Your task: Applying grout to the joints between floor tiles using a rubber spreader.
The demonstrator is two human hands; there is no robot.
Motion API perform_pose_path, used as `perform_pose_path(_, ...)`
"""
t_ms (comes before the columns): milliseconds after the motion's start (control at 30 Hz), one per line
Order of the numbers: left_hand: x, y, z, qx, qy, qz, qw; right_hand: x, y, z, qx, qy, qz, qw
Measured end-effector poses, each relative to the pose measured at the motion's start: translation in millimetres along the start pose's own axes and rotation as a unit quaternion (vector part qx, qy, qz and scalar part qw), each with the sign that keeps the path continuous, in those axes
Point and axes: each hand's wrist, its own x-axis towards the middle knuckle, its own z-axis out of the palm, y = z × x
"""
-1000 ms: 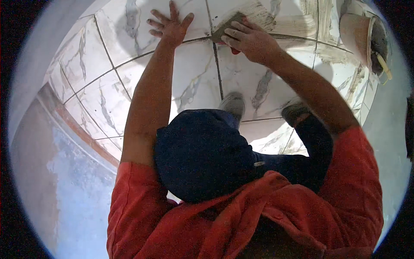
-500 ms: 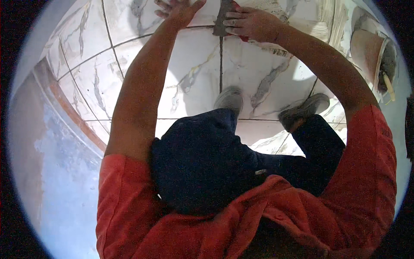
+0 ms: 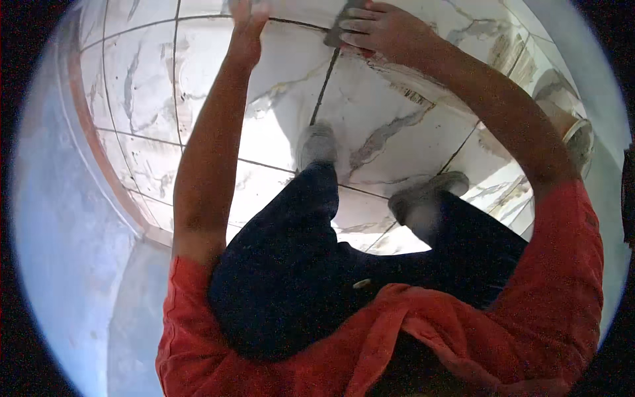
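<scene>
My right hand grips a flat grey scraper with a bit of red at its edge. Its blade lies on the white, grey-veined floor tiles, over a dark joint line. Pale dust or paste coats the fingers, which are pressed together over the tool. At the top edge, to the left of the scraper, is my left hand. Most of its fingers are cut off or blurred, and nothing can be made out in it.
Brown smears of grout mark the tiles at the right. A bucket stands against the right wall, partly behind my right arm. My shoes are on the tiles. A bluish wall with a brown strip at its foot runs along the left.
The view has turned and shifted, so the tile lines slant differently and the bucket sits lower. My left hand has gone farther toward the top edge. The right hand still holds the scraper.
</scene>
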Motion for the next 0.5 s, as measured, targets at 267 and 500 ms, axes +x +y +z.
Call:
perform_pose_path(267, -257.3, 73.2, 13.8, 0.078, 0.291, -0.221, 0.928, -6.8, 0.7, -20.6, -0.068, -0.148, -0.005, 0.987)
perform_pose_path(500, -396.1, 62.3, 105.6, 0.003, 0.489, -0.292, 0.822, 16.5, -1.2, 9.5, -0.098, -0.027, -0.081, 0.991)
